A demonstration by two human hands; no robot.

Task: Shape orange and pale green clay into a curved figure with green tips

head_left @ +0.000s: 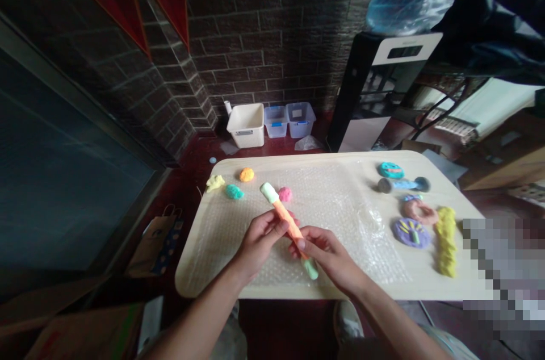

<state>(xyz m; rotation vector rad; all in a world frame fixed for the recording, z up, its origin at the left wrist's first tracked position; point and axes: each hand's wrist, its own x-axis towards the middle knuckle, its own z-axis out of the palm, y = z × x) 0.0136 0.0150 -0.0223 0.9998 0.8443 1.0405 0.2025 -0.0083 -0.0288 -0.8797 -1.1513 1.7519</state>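
Observation:
Both hands hold one clay stick (286, 217), orange along its length with pale green ends, tilted above the bubble wrap. My left hand (263, 235) pinches its middle between thumb and fingers. Lower down, near the bottom green end, my right hand (322, 247) grips it the same way. Beyond the stick lies a pink clay lump (285, 194). Farther left sit an orange lump (246, 174), a teal lump (234, 192) and a pale yellow piece (215, 182).
Bubble wrap (340, 206) covers much of the table (472, 269). On the right are a dumbbell-shaped piece (404, 184), a teal round piece (390, 170), a brownish-pink ring (419, 212), a purple disc (400, 229) and a yellow strip (446, 241). Bins (246, 124) and a water dispenser (366, 87) stand behind.

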